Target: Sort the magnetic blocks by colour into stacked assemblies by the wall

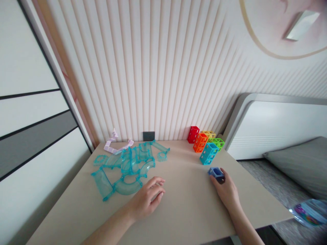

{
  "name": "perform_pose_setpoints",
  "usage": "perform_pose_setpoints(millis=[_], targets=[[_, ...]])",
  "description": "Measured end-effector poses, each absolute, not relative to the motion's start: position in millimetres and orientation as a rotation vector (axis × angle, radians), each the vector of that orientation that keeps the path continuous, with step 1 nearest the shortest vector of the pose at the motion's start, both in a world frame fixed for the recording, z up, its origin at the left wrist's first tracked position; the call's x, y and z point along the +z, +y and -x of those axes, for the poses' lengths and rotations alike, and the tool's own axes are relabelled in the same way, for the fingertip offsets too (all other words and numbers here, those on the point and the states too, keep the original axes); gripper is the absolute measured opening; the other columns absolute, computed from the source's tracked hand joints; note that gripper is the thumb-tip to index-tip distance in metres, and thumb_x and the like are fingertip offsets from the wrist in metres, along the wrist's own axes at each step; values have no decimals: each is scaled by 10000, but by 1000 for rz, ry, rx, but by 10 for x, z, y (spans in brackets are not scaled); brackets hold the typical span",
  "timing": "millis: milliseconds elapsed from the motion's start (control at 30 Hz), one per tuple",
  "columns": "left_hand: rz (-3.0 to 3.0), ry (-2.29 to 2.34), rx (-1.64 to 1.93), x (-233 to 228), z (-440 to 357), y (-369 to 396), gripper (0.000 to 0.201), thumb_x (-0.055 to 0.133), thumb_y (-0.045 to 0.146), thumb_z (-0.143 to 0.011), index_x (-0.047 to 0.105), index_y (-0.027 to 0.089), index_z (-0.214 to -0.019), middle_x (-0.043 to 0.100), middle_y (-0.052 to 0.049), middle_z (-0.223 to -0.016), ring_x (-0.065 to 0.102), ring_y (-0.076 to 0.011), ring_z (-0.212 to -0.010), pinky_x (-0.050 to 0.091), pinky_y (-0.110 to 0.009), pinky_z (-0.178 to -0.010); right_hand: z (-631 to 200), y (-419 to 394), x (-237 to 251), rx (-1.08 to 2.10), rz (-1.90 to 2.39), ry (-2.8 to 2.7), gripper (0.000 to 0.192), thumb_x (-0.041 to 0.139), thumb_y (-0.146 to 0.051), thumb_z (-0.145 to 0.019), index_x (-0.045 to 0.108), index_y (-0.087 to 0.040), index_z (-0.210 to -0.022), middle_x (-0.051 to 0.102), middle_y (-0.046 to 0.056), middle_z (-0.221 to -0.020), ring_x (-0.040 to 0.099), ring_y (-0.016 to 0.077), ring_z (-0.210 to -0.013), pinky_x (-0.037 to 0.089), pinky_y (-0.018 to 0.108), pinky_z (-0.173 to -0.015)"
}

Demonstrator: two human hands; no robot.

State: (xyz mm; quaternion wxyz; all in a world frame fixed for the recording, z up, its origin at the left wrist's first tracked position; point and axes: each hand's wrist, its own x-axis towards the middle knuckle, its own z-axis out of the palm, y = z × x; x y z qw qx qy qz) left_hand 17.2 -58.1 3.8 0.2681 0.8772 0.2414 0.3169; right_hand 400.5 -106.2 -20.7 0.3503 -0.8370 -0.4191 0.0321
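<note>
My right hand point(228, 192) grips a blue hollow cube-like block point(216, 172) low on the table, thumb on one side and fingers on the other. Behind that block stand taller stacks with square openings: light blue point(208, 153), orange point(200, 142), red point(193, 134), green point(219, 143) and yellow point(208, 134). My left hand point(150, 198) holds nothing; its fingers are loosely stretched and apart over the table. Nearest to it are see-through teal track pieces point(127, 187), some curved, some straight, lying in a loose heap.
A pale purple angled piece point(114, 149) lies at the table's back left. A black wall socket point(149, 136) sits just above the back edge. To the right are a bed with a grey pillow point(304, 166) and a clear plastic package point(310, 212). A cabinet point(38, 136) borders the left.
</note>
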Motion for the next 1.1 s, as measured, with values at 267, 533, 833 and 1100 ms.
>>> perform_pose_setpoints(millis=[267, 533, 833, 1100], targets=[[-2362, 646, 848, 59, -173, -596, 187, 479, 137, -966, 634, 224, -1023, 609, -89, -1239, 649, -175, -1134, 524, -304, -1006, -4025, -1056, -245, 69, 2155, -1116, 849, 526, -683, -743, 565, -101, -1359, 672, 217, -1252, 663, 363, -1057, 507, 467, -920], [-2365, 645, 856, 69, -183, -582, 188, 486, 130, -956, 638, 223, -1015, 623, -82, -1217, 655, -171, -1121, 530, -295, -996, -4047, -1060, -299, 45, 2139, -1141, 824, 541, -669, -774, 541, -107, -1377, 663, 202, -1240, 660, 347, -1044, 508, 471, -924], [-2379, 645, 832, 69, -187, -580, 193, 490, 122, -948, 640, 218, -1022, 629, -87, -1219, 650, -174, -1144, 523, -297, -1011, -3702, -1129, -61, -329, 1810, -1209, 556, 495, -531, -909, 588, -144, -1297, 597, 195, -1280, 551, 352, -1219, 430, 531, -1057], [-2403, 637, 839, 110, -183, -589, 194, 499, 119, -940, 648, 213, -1021, 650, -92, -1185, 651, -182, -1138, 522, -296, -1005, -2965, -1018, -19, -211, 1501, -1840, 296, 517, -233, -949, 613, -249, -1227, 588, 133, -1343, 595, 310, -1207, 522, 501, -987]])
